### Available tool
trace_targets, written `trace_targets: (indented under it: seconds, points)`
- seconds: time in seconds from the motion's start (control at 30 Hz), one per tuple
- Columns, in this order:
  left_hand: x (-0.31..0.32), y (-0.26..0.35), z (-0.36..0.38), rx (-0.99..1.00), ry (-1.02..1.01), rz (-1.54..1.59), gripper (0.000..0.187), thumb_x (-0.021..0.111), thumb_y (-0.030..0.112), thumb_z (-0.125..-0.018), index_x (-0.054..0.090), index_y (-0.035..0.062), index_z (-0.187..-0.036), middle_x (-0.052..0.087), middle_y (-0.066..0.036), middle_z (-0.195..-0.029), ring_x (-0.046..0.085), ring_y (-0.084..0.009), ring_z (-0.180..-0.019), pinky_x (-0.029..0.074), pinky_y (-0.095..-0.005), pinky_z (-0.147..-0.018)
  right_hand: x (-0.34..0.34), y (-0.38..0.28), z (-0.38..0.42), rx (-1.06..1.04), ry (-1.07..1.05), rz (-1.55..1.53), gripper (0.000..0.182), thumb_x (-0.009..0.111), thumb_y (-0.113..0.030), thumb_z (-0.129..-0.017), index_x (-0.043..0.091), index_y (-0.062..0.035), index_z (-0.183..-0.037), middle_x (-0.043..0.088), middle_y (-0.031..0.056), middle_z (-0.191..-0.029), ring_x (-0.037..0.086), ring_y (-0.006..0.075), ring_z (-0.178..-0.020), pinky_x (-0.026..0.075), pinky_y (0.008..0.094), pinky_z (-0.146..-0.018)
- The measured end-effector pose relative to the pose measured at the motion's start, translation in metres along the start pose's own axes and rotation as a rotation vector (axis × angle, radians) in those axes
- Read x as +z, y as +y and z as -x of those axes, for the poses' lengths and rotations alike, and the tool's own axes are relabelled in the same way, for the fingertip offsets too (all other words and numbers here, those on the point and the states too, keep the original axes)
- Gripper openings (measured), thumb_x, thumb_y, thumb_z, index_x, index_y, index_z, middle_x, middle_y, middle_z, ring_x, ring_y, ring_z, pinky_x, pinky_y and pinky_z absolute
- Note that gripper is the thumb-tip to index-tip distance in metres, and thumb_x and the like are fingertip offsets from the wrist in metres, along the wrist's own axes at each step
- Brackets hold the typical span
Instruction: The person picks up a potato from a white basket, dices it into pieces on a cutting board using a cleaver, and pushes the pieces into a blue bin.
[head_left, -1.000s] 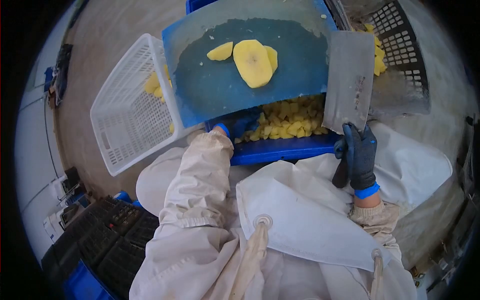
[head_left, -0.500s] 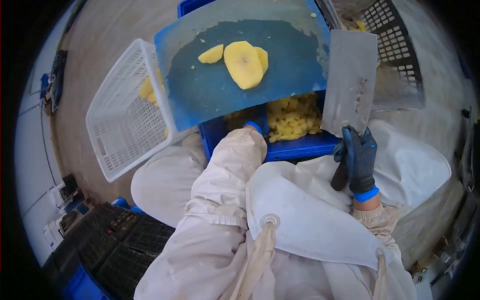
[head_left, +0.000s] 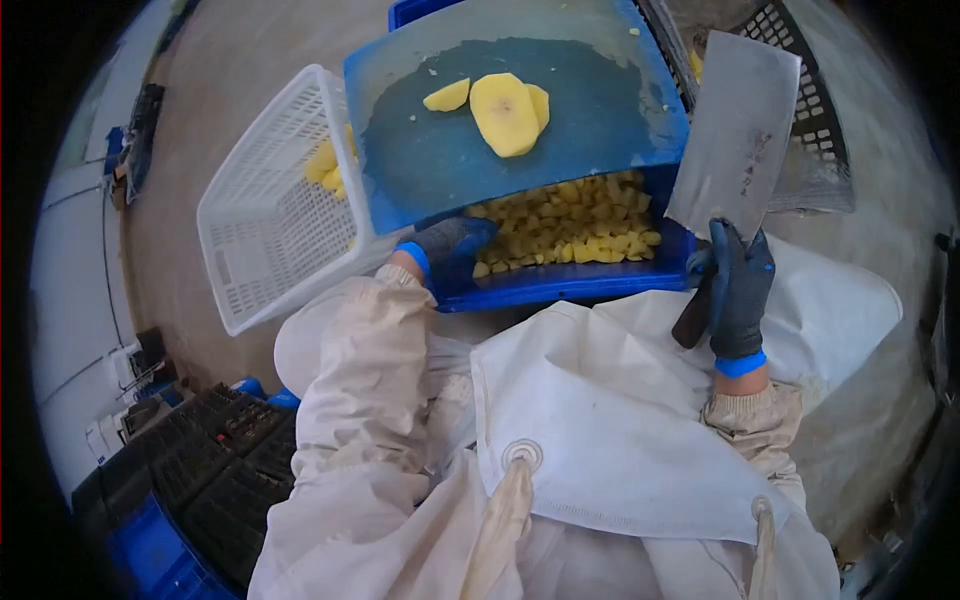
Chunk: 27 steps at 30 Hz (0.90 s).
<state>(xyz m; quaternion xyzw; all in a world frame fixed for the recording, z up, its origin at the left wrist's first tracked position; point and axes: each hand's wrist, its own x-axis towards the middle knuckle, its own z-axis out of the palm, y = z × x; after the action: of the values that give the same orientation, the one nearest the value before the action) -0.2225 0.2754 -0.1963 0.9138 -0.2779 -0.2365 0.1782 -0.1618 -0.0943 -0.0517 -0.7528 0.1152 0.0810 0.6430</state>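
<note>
My right hand (head_left: 740,285), in a dark glove with a blue cuff, is closed round the handle of a cleaver (head_left: 735,130), its broad blade pointing up and away. My left hand (head_left: 452,238), gloved the same way, is at the left end of a blue crate (head_left: 570,290), just below the cutting board's near edge. Its fingers stretch to the right beside diced potatoes (head_left: 575,220) and hold nothing that I can see. On the wet blue cutting board (head_left: 430,185) lie a large peeled potato piece (head_left: 503,115), a slice (head_left: 541,105) partly behind it, and a smaller wedge (head_left: 447,95).
To the left, a white plastic basket (head_left: 225,235) holds peeled potatoes (head_left: 328,165). A black slatted crate (head_left: 825,125) stands at the right behind the cleaver. Black crates (head_left: 215,450) and a blue bin (head_left: 165,550) are at the lower left. A white apron (head_left: 600,400) covers my lap.
My left hand has come out from deeper under the board to the crate's left end, uncovering more diced potatoes. The cleaver stays in my right hand, tilted further right. The view has shifted slightly.
</note>
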Motion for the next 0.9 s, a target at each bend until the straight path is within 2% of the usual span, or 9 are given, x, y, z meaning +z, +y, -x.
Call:
trace_targets:
  seconds: [0.07,0.13,0.2,0.27,0.33,0.47,0.53,0.73,0.9]
  points:
    - [-0.064,0.045,0.002,-0.151,-0.203,0.117,0.035,0.048,0.014,-0.088,0.050,0.0055,-0.122,0.057,-0.013,-0.114,0.055,-0.0282,-0.103,0.045,-0.0343,-0.089,-0.002,0.001,-0.001,0.053,0.018,-0.064,0.019,0.056,-0.016,-0.087,0.056,0.0002,-0.096,0.055,0.0043,-0.064,0.051,0.0103,-0.049,0.041,0.0224,-0.046]
    - [-0.096,0.062,0.013,-0.547,-0.280,0.661,0.032,0.046,0.018,-0.092,0.052,0.0049,-0.121,0.061,-0.009,-0.105,0.058,-0.0199,-0.095,0.048,-0.0312,-0.082,-0.003,0.002,-0.004,0.038,0.025,-0.095,0.018,0.057,-0.015,-0.087,0.057,0.0000,-0.097,0.056,0.0039,-0.065,0.051,0.0098,-0.050,0.041,0.0225,-0.046]
    - [-0.120,0.048,0.034,-0.595,0.001,1.266,0.035,0.051,0.023,-0.091,0.052,0.0052,-0.121,0.063,-0.006,-0.100,0.057,-0.0136,-0.091,0.049,-0.0276,-0.078,-0.004,0.006,-0.007,0.029,0.043,-0.121,0.018,0.058,-0.015,-0.086,0.057,-0.0002,-0.097,0.056,0.0035,-0.066,0.051,0.0092,-0.050,0.041,0.0225,-0.046]
    - [-0.149,0.043,0.027,-0.597,0.364,1.060,0.040,0.056,0.021,-0.088,0.050,0.0045,-0.124,0.061,-0.007,-0.106,0.057,-0.0155,-0.093,0.048,-0.0272,-0.079,-0.007,0.014,-0.011,0.004,0.061,-0.172,0.021,0.061,-0.016,-0.085,0.055,-0.0009,-0.097,0.057,0.0045,-0.065,0.052,0.0100,-0.049,0.039,0.0223,-0.042]
    - [-0.153,0.002,0.006,-0.390,0.663,0.481,0.048,0.061,0.019,-0.084,0.047,0.0059,-0.127,0.057,-0.010,-0.113,0.056,-0.0199,-0.100,0.046,-0.0303,-0.086,-0.012,0.016,-0.012,-0.015,0.055,-0.120,0.022,0.062,-0.017,-0.084,0.055,-0.0011,-0.098,0.057,0.0041,-0.066,0.052,0.0096,-0.050,0.039,0.0221,-0.042]
    - [-0.151,-0.039,-0.056,-0.329,0.710,0.044,0.054,0.064,0.019,-0.079,0.045,0.0117,-0.129,0.053,-0.014,-0.120,0.051,-0.0280,-0.111,0.041,-0.0356,-0.094,-0.018,0.027,-0.015,0.020,0.061,-0.134,0.023,0.063,-0.017,-0.084,0.055,-0.0015,-0.098,0.056,0.0033,-0.066,0.051,0.0085,-0.051,0.038,0.0217,-0.042]
    - [-0.146,-0.039,-0.075,-0.460,0.442,-0.119,0.058,0.065,0.021,-0.075,0.045,0.0179,-0.129,0.050,-0.018,-0.123,0.044,-0.0339,-0.118,0.035,-0.0391,-0.100,-0.019,0.022,-0.012,0.028,0.076,-0.096,0.022,0.062,-0.018,-0.084,0.055,-0.0017,-0.098,0.056,0.0030,-0.065,0.051,0.0084,-0.050,0.038,0.0219,-0.042]
    - [-0.123,-0.007,-0.050,-0.654,0.489,-0.101,0.062,0.067,0.026,-0.072,0.044,0.0193,-0.129,0.048,-0.019,-0.125,0.044,-0.0360,-0.117,0.036,-0.0419,-0.098,-0.014,0.019,-0.017,0.031,0.047,-0.106,0.022,0.062,-0.019,-0.084,0.056,-0.0019,-0.097,0.054,0.0016,-0.064,0.049,0.0085,-0.049,0.038,0.0232,-0.043]
    - [-0.088,-0.001,-0.004,-0.506,0.770,0.249,0.067,0.070,0.027,-0.074,0.040,0.0073,-0.131,0.051,-0.021,-0.120,0.051,-0.0337,-0.111,0.041,-0.0387,-0.094,-0.003,0.020,-0.013,-0.016,-0.046,-0.047,0.019,0.060,-0.015,-0.085,0.057,-0.0025,-0.098,0.055,0.0018,-0.065,0.050,0.0078,-0.049,0.038,0.0228,-0.043]
